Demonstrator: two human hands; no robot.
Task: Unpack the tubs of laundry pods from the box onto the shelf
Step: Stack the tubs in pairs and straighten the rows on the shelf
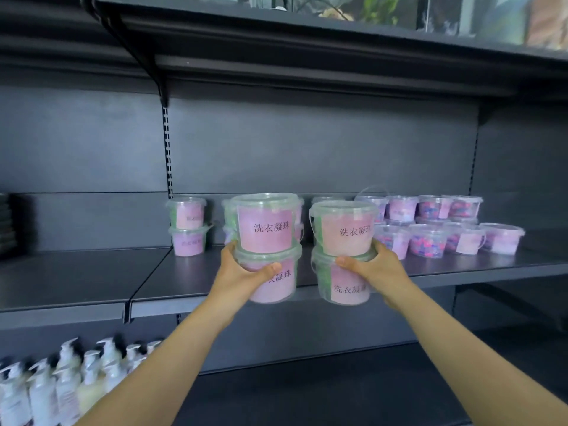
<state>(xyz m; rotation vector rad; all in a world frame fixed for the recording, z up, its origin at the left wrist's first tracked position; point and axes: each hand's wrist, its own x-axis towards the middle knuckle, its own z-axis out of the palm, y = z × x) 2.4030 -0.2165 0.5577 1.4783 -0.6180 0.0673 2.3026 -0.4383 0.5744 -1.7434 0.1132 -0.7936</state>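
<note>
My left hand grips the lower tub of a two-tub stack of clear plastic laundry pod tubs with pink labels. My right hand grips the lower tub of a second two-tub stack. Both stacks hang in the air at the front edge of the dark metal shelf. Another two-tub stack stands at the back left of that shelf. More tubs partly hidden behind my stacks stand at the back. A group of several tubs, some stacked, fills the back right. The box is out of view.
White pump bottles crowd the lower shelf at bottom left. An upper shelf overhangs above. Bare shelf surface lies left of the tubs and along the front edge. Dark flat items sit at the far left edge.
</note>
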